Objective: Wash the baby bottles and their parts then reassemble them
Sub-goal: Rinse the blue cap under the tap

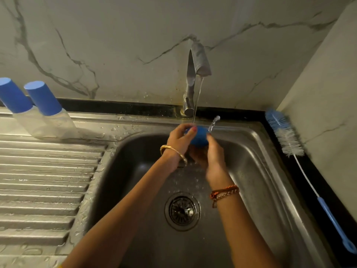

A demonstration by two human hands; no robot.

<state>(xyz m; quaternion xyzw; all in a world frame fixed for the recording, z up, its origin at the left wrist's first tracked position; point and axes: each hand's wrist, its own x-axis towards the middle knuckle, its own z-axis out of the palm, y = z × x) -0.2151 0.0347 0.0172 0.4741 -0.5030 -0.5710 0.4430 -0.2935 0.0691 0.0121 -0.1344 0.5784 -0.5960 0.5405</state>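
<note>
- Marble wall [135, 35] backs the whole scene; grey veins run across it.
- Steel sink [257, 151] fills the lower frame, with a wet ribbed drainboard [44, 180] on its left and a round drain [182, 211] in the basin floor.
- Tap [190, 88] stands at the back rim, a cloth wrapped over its spout; a thin stream of water falls from it.
- Bottle brush [286, 136] lies on the dark counter right of the sink, blue-and-white bristles toward the wall, blue handle toward the camera.
- Two capped baby bottles [48, 113] stand side by side at the drainboard's back edge, blue caps on.
- Left hand [178, 140], gold bangle on its wrist, grips the blue cap [200, 137] from the left, fingers curled over it.
- Right hand [211, 157], thread bands on its wrist, grasps the same cap from below and right.
- Cap sits under the stream, over the basin; water spurts off its right side. Possibly a bottle cover; shape mostly hidden.
</note>
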